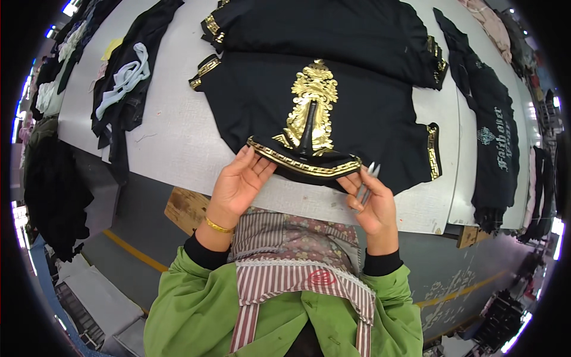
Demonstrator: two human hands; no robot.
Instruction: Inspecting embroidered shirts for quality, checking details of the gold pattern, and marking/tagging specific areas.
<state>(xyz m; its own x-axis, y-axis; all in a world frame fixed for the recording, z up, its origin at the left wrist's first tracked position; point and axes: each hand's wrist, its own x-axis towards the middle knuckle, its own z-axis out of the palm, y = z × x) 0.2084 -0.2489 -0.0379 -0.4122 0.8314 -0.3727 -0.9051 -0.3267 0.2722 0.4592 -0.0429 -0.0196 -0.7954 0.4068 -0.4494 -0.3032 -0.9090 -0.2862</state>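
A black short-sleeved shirt (250, 107) with a gold ornate print lies spread on the table before me. Its collar band (303, 163), trimmed in a gold key pattern, is raised at the table's near edge. My left hand (239, 181) pinches the band's left end between thumb and fingers. At the other end, my right hand (373, 199) grips the band and also holds small pointed metal thread snips (373, 171), tips upward. A dark tag-like strip (309, 128) stands up from behind the collar over the print.
More black shirts with gold cuffs (321, 27) lie stacked beyond. Dark garments with a pale blue cloth (125, 77) are at the left. A black printed garment (493, 131) lies at the right. A wooden piece (185, 209) shows below the table's edge (205, 193).
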